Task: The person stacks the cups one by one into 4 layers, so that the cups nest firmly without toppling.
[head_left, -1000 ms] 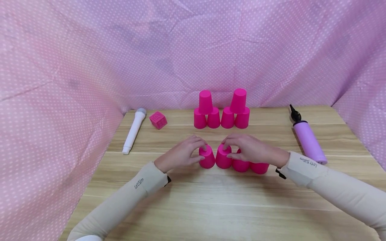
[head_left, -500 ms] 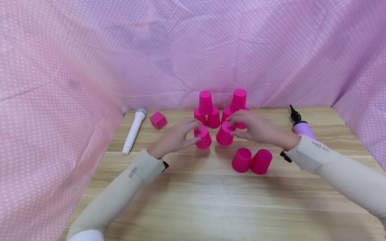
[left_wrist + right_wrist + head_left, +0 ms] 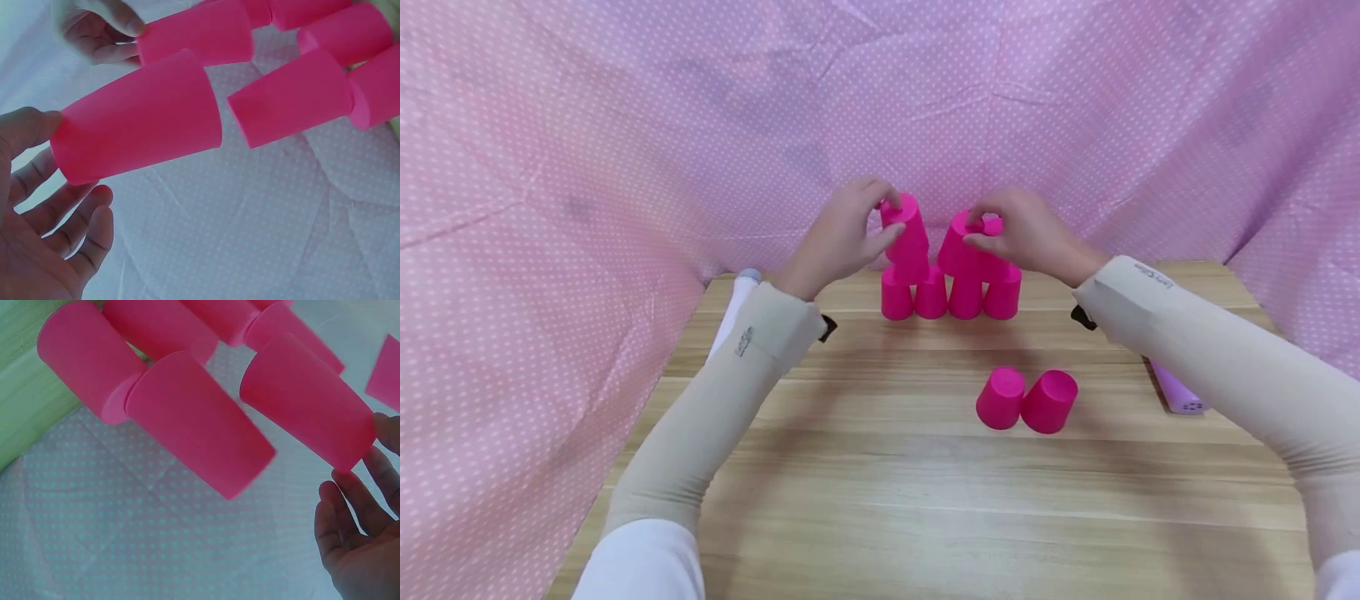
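Note:
At the back of the table, pink cups stand mouth-down in two small stacks. One upper cup (image 3: pixel 294 100) straddles the left pair of base cups (image 3: pixel 931 296); another upper cup (image 3: pixel 197 425) tops the right pair (image 3: pixel 1002 298). My left hand (image 3: pixel 846 229) pinches a pink cup (image 3: pixel 137 122) by its narrow end, holding it tilted in front of the left stack's top. My right hand (image 3: pixel 1030 237) pinches a second cup (image 3: pixel 309 400) at its narrow end, tilted before the right stack. In the head view both held cups partly cover the upper cups.
Two more pink cups (image 3: pixel 1001 400) stand mouth-down side by side nearer the front. A white microphone (image 3: pixel 737 308) lies at left, partly behind the left sleeve. A purple pump (image 3: pixel 1176 387) lies right, mostly covered by the right sleeve. Polka-dot cloth (image 3: pixel 820 108) hangs behind the table.
Both hands have lifted a cup each from the front row and carried them up and away, toward the back stacks. The two front cups at right stay behind.

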